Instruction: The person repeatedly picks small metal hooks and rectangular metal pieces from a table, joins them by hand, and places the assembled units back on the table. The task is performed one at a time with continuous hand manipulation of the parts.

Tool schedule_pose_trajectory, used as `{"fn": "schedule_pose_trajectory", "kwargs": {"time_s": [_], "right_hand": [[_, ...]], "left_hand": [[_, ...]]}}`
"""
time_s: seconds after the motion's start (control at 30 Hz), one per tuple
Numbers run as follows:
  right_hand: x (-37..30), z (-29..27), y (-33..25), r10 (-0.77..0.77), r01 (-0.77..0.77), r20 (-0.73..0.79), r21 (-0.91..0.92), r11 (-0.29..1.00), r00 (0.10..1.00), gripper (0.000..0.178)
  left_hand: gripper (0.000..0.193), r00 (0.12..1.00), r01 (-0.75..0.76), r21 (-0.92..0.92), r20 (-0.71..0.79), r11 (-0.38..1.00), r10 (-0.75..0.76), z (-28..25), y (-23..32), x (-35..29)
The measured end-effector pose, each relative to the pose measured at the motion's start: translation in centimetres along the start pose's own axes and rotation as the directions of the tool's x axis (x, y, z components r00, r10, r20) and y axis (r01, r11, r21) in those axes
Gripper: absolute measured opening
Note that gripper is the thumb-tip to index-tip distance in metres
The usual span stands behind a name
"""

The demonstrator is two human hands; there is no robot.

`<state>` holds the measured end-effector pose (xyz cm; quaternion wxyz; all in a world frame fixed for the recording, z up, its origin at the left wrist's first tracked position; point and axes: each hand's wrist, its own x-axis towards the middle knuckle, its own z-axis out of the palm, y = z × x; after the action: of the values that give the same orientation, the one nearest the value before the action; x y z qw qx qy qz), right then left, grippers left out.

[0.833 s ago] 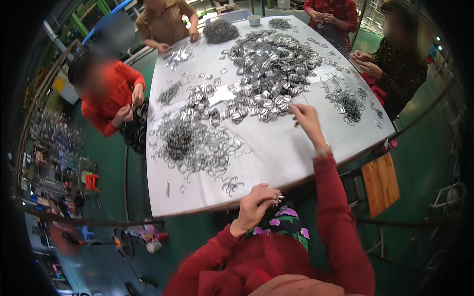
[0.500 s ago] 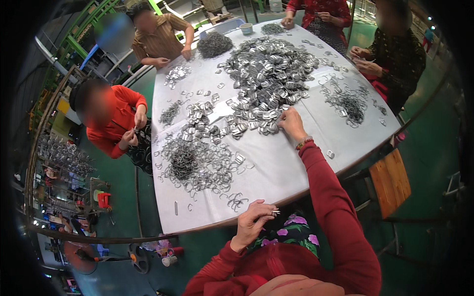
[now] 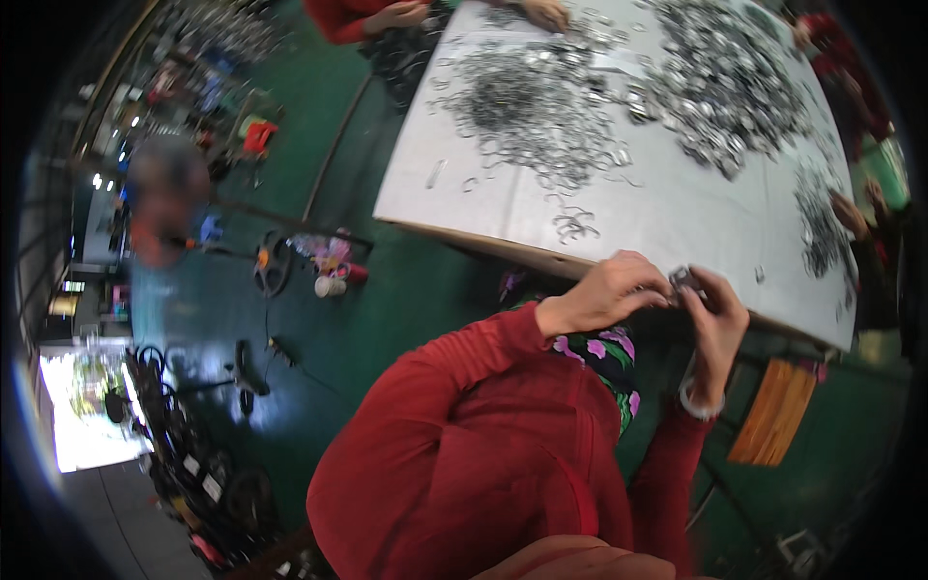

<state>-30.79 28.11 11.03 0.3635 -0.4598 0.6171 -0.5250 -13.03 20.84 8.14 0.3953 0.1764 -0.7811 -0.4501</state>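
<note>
My two hands meet just past the table's near edge, above my lap. My right hand [image 3: 715, 314], a pale bracelet at its wrist, pinches a small grey metal buckle [image 3: 685, 280]. From the other side, the fingertips of my left hand [image 3: 614, 290] close against the buckle's edge; any small part between them is too blurred to make out. On the white table [image 3: 677, 217], a heap of similar metal buckles [image 3: 725, 87] lies at the far right. Curved wire pieces [image 3: 503, 101] spread over the left part, and a few loose ones [image 3: 577, 224] lie close to my left hand.
Another person's hand [image 3: 546, 14] reaches over the table's far edge; a person in red sits at the far left. At right, a co-worker's hand [image 3: 849, 213] is beside another wire pile [image 3: 820, 227]. A wooden stool [image 3: 773, 411] stands at right, a fan [image 3: 166, 232] at left.
My right hand has come back from the buckle heap with a buckle and joined my left hand at the near edge. The view has swung down and left.
</note>
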Motion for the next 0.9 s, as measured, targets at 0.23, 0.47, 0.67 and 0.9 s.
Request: {"fn": "schedule_pose_trajectory", "kwargs": {"time_s": [0.23,0.47,0.67,0.9], "right_hand": [[-0.7,1.9,-1.2,-0.109,0.110,-0.014,0.111,0.988,0.994,0.024],[-0.5,2.5,-0.4,0.053,-0.046,-0.010,0.347,0.937,0.999,0.021],[-1.2,2.3,0.3,0.113,-0.147,0.130,0.292,0.945,0.985,0.018],[-0.8,2.2,0.4,0.119,-0.164,0.172,0.277,0.947,0.978,0.018]], "left_hand": [[0.011,0.998,0.006,0.079,-0.068,0.997,-0.001,-0.3,0.1,-0.2],[0.023,0.977,0.096,0.067,-0.196,0.993,-0.082,-2.6,-1.9,-0.6],[0.010,0.884,0.385,0.598,-0.459,0.703,-0.093,-15.6,-13.9,3.4],[0.008,0.949,0.316,0.866,-0.289,0.388,-0.127,-21.1,-19.1,9.9]]}}
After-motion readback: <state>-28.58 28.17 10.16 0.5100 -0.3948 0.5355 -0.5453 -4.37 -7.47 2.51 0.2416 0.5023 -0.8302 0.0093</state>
